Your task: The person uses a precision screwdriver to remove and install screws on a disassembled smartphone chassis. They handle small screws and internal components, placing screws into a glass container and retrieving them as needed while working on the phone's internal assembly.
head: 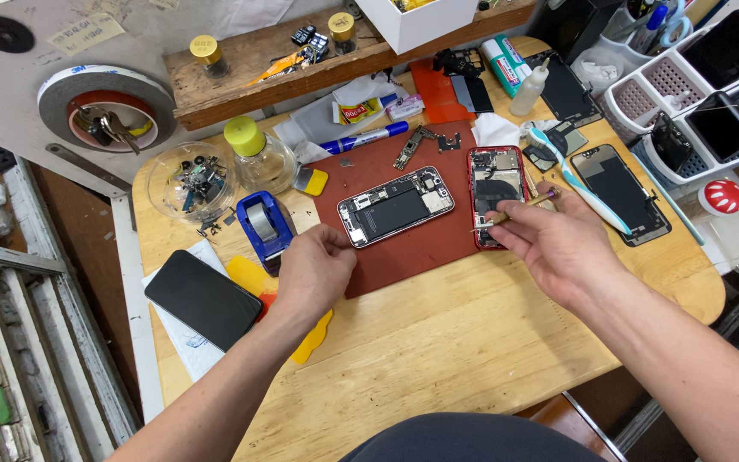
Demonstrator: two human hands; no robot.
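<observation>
Two opened phones lie on a dark red work mat (404, 257): a silver-framed one (395, 206) in the middle and a red-framed one (495, 192) to its right. My right hand (553, 244) grips a thin brass-coloured tool (519, 208) whose tip points left over the lower part of the red phone. My left hand (314, 269) rests in a loose fist on the mat's left edge, just below a blue tape dispenser (265, 224); I see nothing held in it.
A black phone (203, 299) lies face down at left on paper. A glass bowl of small parts (194, 180), a yellow-capped jar (258, 158), a blue marker (365, 137), a detached screen (622, 192), a toothbrush (579, 184) and white baskets (694, 94) ring the mat.
</observation>
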